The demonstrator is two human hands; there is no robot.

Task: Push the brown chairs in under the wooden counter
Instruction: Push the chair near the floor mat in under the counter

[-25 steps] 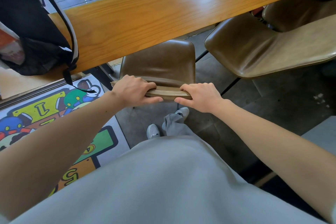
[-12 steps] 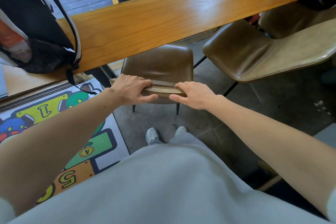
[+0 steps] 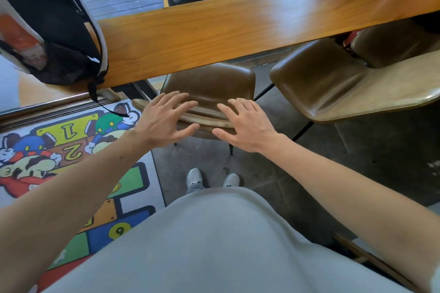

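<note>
Single head-worn wide-angle view, looking steeply down and forward, close

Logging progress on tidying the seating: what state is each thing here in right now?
near chair: seat partly under the wooden counter.
second chair: not pushed in, seat mostly out in the open.
left hand: open, fingers spread over the near chair's backrest.
right hand: open, fingers spread likewise.
backpack: on the counter, strap hanging past its edge.

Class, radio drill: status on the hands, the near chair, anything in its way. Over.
Hands open: left hand, right hand, spread over backrest. Seat of near chair partly under wooden counter. No blocker seen; second chair farther out, right.
</note>
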